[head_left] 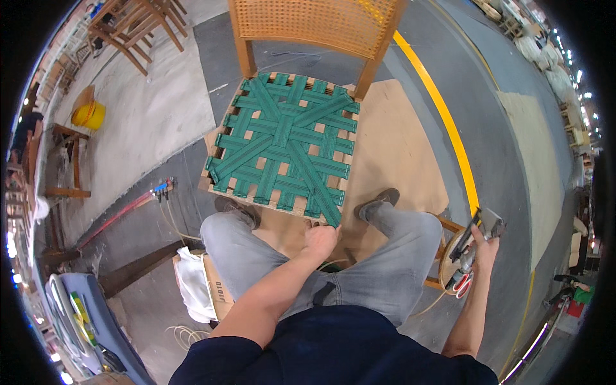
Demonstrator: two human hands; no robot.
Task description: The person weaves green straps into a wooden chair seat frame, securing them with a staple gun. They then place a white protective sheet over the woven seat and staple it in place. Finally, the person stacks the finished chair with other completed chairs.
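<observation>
A wooden chair with a woven cane back (314,25) stands before me, its seat frame crossed by interlaced green webbing (282,138). Two longer straps lie diagonally over the weave in an X. At the seat's front right corner my left hand (321,241) is closed on the loose end of a diagonal webbing strap (324,202); its fingertips are partly hidden under the edge. Out to the right, my right hand (484,249) grips a black and grey staple gun (491,223) above a round wooden stool (449,247). Red-handled scissors (462,285) and other tools lie on that stool.
Brown cardboard (401,147) lies under the chair. A cardboard box (219,292) with white cloth (192,285) sits by my left leg. Air hoses (168,218) trail at left. Further off are a yellow bucket (88,115), more wooden chairs (138,29) and a yellow floor line (443,109).
</observation>
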